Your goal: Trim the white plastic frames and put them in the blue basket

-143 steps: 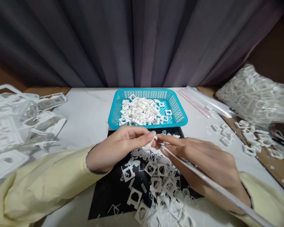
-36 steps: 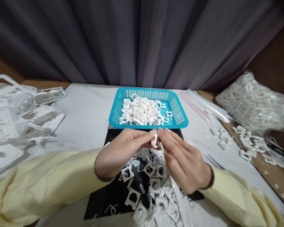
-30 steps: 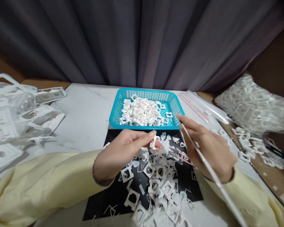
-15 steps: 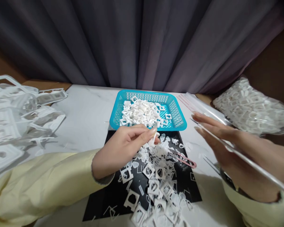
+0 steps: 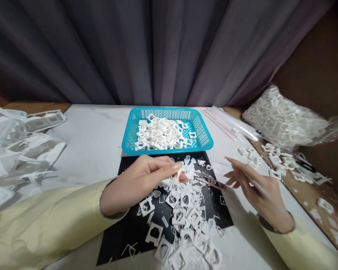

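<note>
My left hand [image 5: 146, 178] is closed in a pinch, thumb against fingers, on a small white plastic piece [image 5: 180, 174]. It hovers over the black mat [image 5: 118, 232], just in front of the blue basket [image 5: 125, 144]. Under and before it lie many square white plastic frames [image 5: 154, 234] with round holes, mixed with thin clear and white scraps [image 5: 204, 227]. My right hand [image 5: 259, 195] is at the mat's right side, fingers apart and nothing clearly held. Close to its fingertips lies a slim pink-handled tool [image 5: 214, 182]; its kind is hard to make out.
White frames [image 5: 165, 131] are heaped in the basket. At right are a full clear bag [image 5: 284, 120], loose white pieces [image 5: 284, 163] and a dark-handled tool [image 5: 308, 165]. A flat zip bag [image 5: 233, 123] lies behind. White sprue-like parts [image 5: 22, 146] pile up at left.
My right hand has drawn in toward the mat and the long thin metal tool is gone from it. My left hand keeps its pinch. The view has shifted right.
</note>
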Tool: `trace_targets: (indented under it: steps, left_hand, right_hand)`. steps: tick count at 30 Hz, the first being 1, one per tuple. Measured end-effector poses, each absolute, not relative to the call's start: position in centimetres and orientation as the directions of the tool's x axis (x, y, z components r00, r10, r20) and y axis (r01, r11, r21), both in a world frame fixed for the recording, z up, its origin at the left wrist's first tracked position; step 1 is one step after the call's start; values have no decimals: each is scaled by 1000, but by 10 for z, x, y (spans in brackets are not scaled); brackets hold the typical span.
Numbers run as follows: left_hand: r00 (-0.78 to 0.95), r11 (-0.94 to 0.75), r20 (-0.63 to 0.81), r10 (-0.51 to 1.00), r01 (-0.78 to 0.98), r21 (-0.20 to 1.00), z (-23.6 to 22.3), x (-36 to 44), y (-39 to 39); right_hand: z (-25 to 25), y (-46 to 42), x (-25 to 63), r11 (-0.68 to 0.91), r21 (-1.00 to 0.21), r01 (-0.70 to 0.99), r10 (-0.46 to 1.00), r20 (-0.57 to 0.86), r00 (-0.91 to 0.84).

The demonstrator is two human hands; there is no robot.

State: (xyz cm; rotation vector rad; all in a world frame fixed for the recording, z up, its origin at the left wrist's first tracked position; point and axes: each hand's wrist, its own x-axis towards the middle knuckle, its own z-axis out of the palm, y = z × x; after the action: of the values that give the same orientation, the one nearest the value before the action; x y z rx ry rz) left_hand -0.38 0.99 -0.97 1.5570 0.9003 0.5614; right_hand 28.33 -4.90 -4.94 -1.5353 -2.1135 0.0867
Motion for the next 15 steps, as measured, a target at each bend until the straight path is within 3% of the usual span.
trace_targets:
  steps: [7, 15]
  left_hand:
    - [562, 60, -178, 808, 221, 973, -13, 3, 3]
    - [524, 49, -185, 831, 263, 964, -15, 7, 0]
  right_hand:
    - [-80, -48, 277, 545, -25, 838, 829, 167, -534]
    - [-91, -48, 271, 617, -49, 786, 784, 127, -607]
